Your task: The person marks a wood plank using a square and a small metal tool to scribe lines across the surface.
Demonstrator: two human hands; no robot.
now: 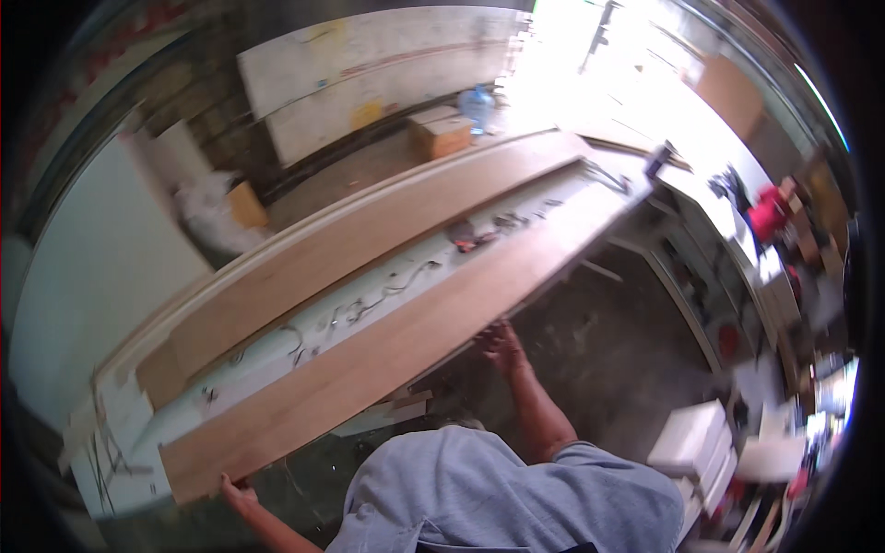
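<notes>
A long wood-coloured board lies slantwise in front of me, its near edge at my hands. My left hand pinches its near left corner, thumb on the upper face and the other fingers mostly hidden beneath. Further along that edge, my right hand grips the board from below, its fingertips partly hidden and a little blurred. Behind it, a second wood-coloured board runs roughly parallel on the pale work table. Between the two boards lie curled strips and an orange-and-black tool too blurred to name.
Large white panels lean on the left and against the back wall. A cardboard box and a blue water jug stand beyond the table. At right are stacked white boxes and a person in red.
</notes>
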